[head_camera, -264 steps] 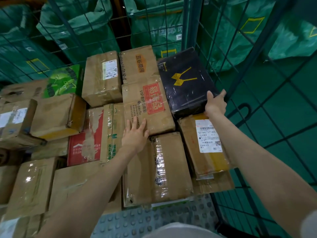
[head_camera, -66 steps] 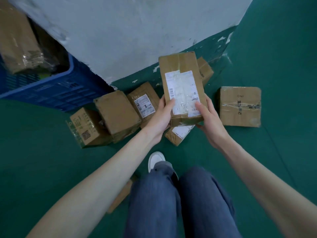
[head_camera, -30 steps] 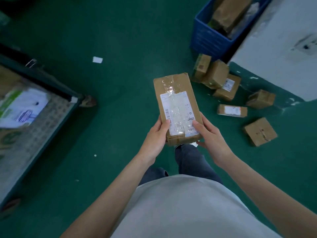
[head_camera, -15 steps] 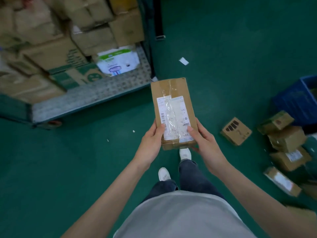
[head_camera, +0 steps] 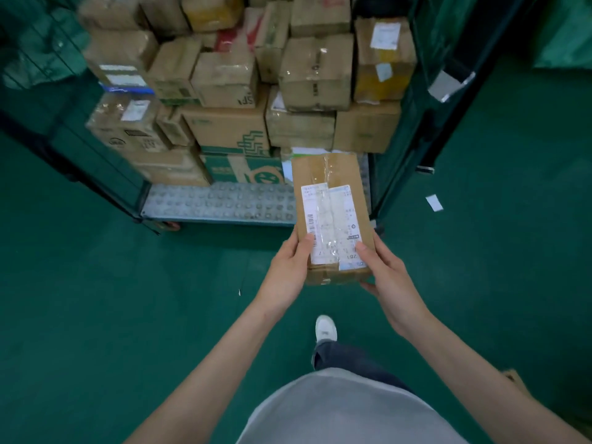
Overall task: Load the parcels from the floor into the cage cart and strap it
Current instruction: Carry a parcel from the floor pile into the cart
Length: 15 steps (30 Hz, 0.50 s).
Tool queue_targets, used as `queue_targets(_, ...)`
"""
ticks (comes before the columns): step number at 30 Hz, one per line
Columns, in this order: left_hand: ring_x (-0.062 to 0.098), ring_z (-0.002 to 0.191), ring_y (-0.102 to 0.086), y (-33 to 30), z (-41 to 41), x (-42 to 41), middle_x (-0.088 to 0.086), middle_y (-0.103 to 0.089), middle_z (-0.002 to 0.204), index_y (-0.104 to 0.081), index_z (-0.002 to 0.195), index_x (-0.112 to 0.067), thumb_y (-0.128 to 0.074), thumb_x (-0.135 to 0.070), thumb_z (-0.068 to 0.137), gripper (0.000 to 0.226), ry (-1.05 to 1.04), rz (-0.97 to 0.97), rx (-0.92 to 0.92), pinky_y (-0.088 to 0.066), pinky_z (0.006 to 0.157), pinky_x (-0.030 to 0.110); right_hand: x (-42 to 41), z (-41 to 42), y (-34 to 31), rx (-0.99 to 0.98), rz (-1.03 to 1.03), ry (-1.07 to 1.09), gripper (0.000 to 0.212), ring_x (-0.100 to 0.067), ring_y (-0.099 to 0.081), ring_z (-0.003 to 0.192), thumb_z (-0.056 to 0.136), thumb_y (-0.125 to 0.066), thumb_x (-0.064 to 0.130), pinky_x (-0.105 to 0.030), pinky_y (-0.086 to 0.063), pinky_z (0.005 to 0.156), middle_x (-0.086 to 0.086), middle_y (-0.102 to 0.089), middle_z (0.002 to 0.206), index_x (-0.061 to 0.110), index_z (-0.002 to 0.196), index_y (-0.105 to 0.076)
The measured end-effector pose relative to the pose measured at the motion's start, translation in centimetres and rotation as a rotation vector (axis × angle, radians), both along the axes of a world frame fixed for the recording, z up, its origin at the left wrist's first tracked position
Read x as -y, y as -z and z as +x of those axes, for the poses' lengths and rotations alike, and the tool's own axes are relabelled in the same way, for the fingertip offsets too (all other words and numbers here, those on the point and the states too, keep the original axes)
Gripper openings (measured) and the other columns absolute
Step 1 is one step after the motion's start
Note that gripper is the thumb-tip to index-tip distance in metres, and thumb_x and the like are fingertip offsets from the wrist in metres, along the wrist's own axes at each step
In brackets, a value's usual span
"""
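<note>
I hold a long brown cardboard parcel (head_camera: 331,216) with a white shipping label in front of me, above the green floor. My left hand (head_camera: 290,272) grips its near left edge, thumb on the label. My right hand (head_camera: 386,274) grips its near right edge, thumb on top. Straight ahead stands the cage cart (head_camera: 217,205), its studded metal floor showing along the front. Stacked parcels (head_camera: 269,91) fill the cart several layers high. The parcel's far end reaches over the cart's front right corner.
The cart's green mesh side (head_camera: 64,133) stands on the left and its frame post (head_camera: 413,129) on the right. A scrap of white paper (head_camera: 434,202) lies on the floor at right. My shoe (head_camera: 325,328) is on the floor below the parcel.
I have turned with the parcel from the floor pile toward the cart. The cart has swung from the upper left to straight ahead and is closer. Both hands keep the same hold.
</note>
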<state>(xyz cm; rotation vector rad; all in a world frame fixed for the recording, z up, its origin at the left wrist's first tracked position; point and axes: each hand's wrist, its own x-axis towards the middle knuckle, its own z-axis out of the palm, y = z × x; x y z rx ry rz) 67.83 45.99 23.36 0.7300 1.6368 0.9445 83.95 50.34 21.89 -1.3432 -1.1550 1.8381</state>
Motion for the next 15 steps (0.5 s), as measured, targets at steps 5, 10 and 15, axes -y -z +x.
queue_targets(5, -0.022, 0.1, -0.052, -1.4, -3.7, -7.7, -0.032, -0.059, 0.115, -0.051, 0.129, -0.043, -0.037, -0.041, 0.105, 0.028, -0.083, 0.029, 0.0, -0.038, 0.076, 0.004, -8.6, -3.9, -1.2, 0.022, 0.044, -0.098, 0.047, -0.003, -0.056, 0.123, 0.095, -0.057, 0.042, -0.037, -0.041, 0.11, 0.016, -0.055, 0.139, 0.048, 0.141, -0.047)
queue_targets(10, -0.026, 0.097, -0.052, -1.8, -7.3, -13.3, -0.035, -0.059, 0.113, -0.05, 0.132, -0.042, -0.037, -0.041, 0.105, 0.03, -0.125, 0.06, -0.026, -0.039, 0.073, -0.002, -14.5, -8.0, -2.1, 0.002, 0.058, -0.114, 0.042, 0.009, -0.061, 0.106, 0.1, -0.053, 0.032, -0.017, -0.045, 0.082, 0.026, -0.065, 0.122, 0.046, 0.139, -0.048)
queue_targets(15, -0.024, 0.096, -0.052, -1.9, -13.3, -18.9, -0.035, -0.056, 0.11, -0.051, 0.129, -0.04, -0.035, -0.041, 0.105, 0.028, -0.106, 0.053, -0.055, -0.037, 0.077, -0.003, -19.9, -13.9, -1.6, 0.013, 0.045, -0.11, 0.042, 0.005, -0.065, 0.103, 0.098, -0.054, 0.033, -0.021, -0.05, 0.082, 0.024, -0.068, 0.117, 0.045, 0.138, -0.048)
